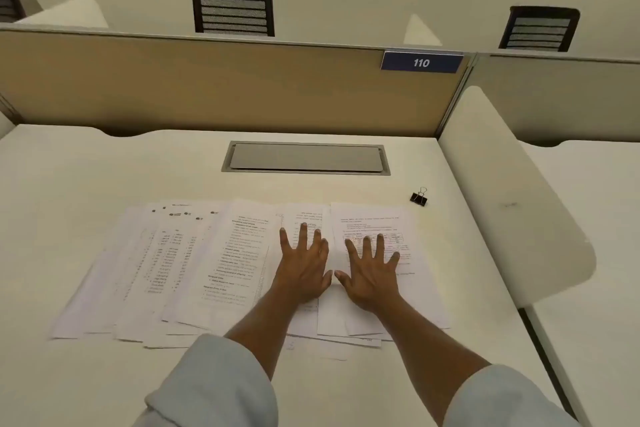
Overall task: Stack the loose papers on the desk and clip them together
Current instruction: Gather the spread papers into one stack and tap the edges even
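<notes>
Loose white printed papers fanned, overlapping, across white desk.
Left hand and right hand flat on right-side sheets, fingers spread; black binder clip apart, far right.

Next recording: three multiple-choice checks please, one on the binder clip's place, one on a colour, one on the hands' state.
1. Where is the binder clip?
A. On the bare desk, past the far right corner of the papers
B. On top of the papers
C. In a hand

2. The clip's body is:
A. red
B. black
C. white

3. The left hand and right hand are:
A. curled round a sheet
B. lifted off the desk
C. flat, fingers spread, on the papers

Answers: 1 A, it lies apart from the sheets; 2 B, black body, wire handles; 3 C, both palms rest on the sheets.
</notes>
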{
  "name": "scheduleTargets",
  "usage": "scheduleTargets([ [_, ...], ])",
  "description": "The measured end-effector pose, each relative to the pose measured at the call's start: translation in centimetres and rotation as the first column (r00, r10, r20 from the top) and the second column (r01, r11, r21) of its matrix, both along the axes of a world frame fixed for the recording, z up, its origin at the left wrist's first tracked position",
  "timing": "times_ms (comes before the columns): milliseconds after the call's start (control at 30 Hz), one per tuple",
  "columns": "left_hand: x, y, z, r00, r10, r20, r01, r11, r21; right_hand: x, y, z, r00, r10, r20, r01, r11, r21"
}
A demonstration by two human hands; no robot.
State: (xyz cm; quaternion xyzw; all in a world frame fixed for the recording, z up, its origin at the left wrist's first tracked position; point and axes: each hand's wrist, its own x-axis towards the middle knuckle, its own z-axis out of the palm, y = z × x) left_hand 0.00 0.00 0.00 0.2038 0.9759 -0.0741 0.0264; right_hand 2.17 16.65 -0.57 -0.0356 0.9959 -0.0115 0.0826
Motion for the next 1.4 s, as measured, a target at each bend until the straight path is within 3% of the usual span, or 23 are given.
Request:
scheduleTargets([
  [567, -0.2, -1.2, -1.9, 0.993, -0.042, 0.107, 0.044, 0.999, -0.014, 0.9, -0.3, -0.8, 0.988, -0.130, 0.077, 0.129, 0.991, 0.016],
  [800, -0.3, -0.3, -2.2, 0.985, 0.076, 0.154, -0.088, 0.994, 0.072, -0.6, 0.8, 0.4, 0.968, -0.246, 0.052, 0.248, 0.968, -0.024],
  [1033, -0.8, 2.5, -2.0, 0.964, 0.224, 0.141, -0.248, 0.953, 0.176, -2.4, 4.6, 0.9, 0.875, -0.474, 0.101, 0.479, 0.877, -0.037],
  [1400, -1.3, 6.0, -1.4, 0.914, 0.373, 0.162, -0.402, 0.886, 0.231, -2.7, 7.3, -0.2, 0.837, -0.539, 0.100, 0.545, 0.836, -0.064],
])
